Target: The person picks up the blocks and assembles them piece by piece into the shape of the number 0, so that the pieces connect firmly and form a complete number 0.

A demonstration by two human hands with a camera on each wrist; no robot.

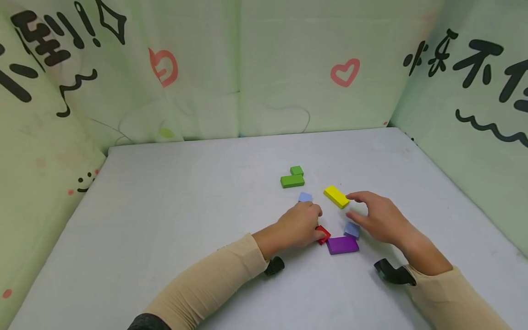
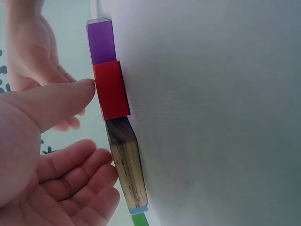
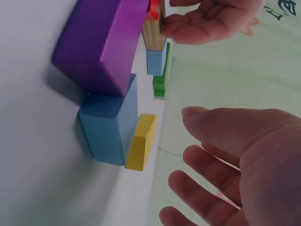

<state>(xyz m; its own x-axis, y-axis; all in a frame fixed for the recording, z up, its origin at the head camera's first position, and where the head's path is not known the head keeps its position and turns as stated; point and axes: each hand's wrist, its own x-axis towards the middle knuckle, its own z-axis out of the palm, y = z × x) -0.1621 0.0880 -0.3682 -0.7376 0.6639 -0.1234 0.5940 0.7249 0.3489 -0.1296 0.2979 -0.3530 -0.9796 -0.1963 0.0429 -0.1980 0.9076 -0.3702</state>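
My left hand (image 1: 300,223) is over the line of blocks with its fingers loosely bent. Its thumb touches or nearly touches the red block (image 2: 111,89), and its fingertips are beside a wood-grain block (image 2: 129,165), which the hand hides in the head view. A purple block (image 1: 343,245) adjoins the red one. Against the purple block's far right corner stands a blue block (image 1: 352,229). My right hand (image 1: 381,217), thumb and fingers spread, hovers near the yellow block (image 1: 336,196) and holds nothing. Another light blue block (image 1: 305,197) shows past the left hand.
Two green blocks (image 1: 292,181) lie farther back on the white table (image 1: 173,206). Pale green curtains with printed marks (image 1: 344,73) surround the table's back and sides. Black wrist cameras (image 1: 393,272) sit at both sleeves.
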